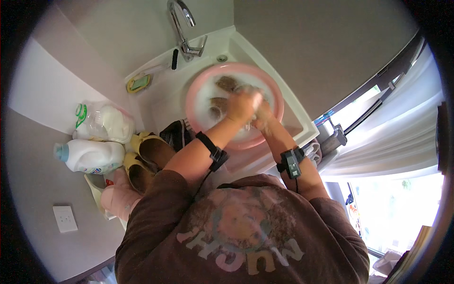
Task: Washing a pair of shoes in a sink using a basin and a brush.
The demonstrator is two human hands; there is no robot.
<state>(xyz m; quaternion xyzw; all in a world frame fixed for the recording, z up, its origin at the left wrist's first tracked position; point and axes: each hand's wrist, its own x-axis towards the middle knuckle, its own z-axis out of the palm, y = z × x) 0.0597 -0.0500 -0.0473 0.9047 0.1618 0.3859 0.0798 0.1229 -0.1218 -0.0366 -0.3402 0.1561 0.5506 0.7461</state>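
Observation:
A pink plastic basin [191, 106] sits in the white sink [301, 133], holding cloudy, sudsy water. Brown soaked items, one at the back [227, 83] and one nearer the middle [218, 104], lie partly under the suds; their exact kind is unclear. My left hand [244, 103] and my right hand [262, 115] are pressed together above the right half of the basin, wet and blurred by motion. Something pale, perhaps foam or a thin strip, shows between and below them. Whether the fingers grip anything is hidden by the blur.
Behind the basin stands a chrome faucet [186, 42], with a black-bristled brush [175, 59] and a green soap bar [139, 82] on the ledge. At left are a white detergent bottle [94, 156], a clear plastic jug [103, 120], tan shoes [152, 151] and pink cloth [118, 197].

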